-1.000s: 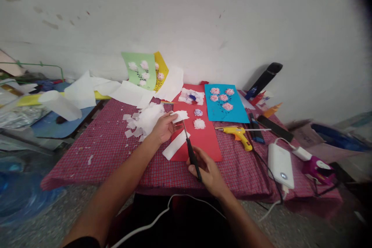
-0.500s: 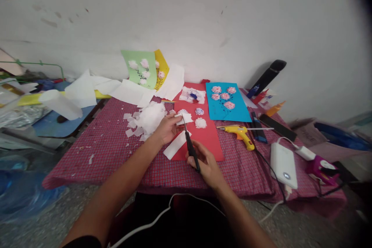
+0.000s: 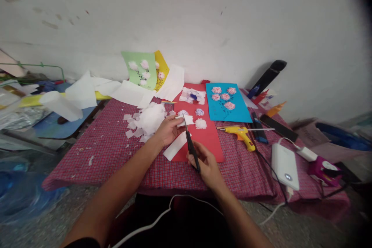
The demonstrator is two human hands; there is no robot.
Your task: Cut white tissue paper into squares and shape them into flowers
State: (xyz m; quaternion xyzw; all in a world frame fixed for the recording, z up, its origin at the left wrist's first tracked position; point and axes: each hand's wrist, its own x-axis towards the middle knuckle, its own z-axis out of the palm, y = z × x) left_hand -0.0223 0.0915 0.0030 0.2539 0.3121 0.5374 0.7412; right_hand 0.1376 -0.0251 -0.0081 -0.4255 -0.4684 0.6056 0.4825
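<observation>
My left hand (image 3: 171,130) pinches a small strip of white paper (image 3: 188,119) above the red sheet (image 3: 209,144). Closed around the black handles, my right hand (image 3: 205,164) holds scissors (image 3: 191,145), whose blades lie across the strip. Beneath my hands a longer white strip (image 3: 176,145) overlaps the red sheet's left edge. On that sheet sit a white paper flower (image 3: 200,123) and two purple-tinted ones, with a purple-stained tissue (image 3: 192,95) above them. A heap of cut white squares (image 3: 149,120) lies left of my left hand.
Right of the red sheet are a blue card with pink flowers (image 3: 228,102), a yellow glue gun (image 3: 241,135) and a white power bank (image 3: 285,166). Green (image 3: 140,69) and yellow flower cards lean on the wall. A paper roll (image 3: 60,105) lies at left.
The strip in my left hand has shifted very slightly right, and the scissor blades remain across it. The view has moved a little; the rest is the same.
</observation>
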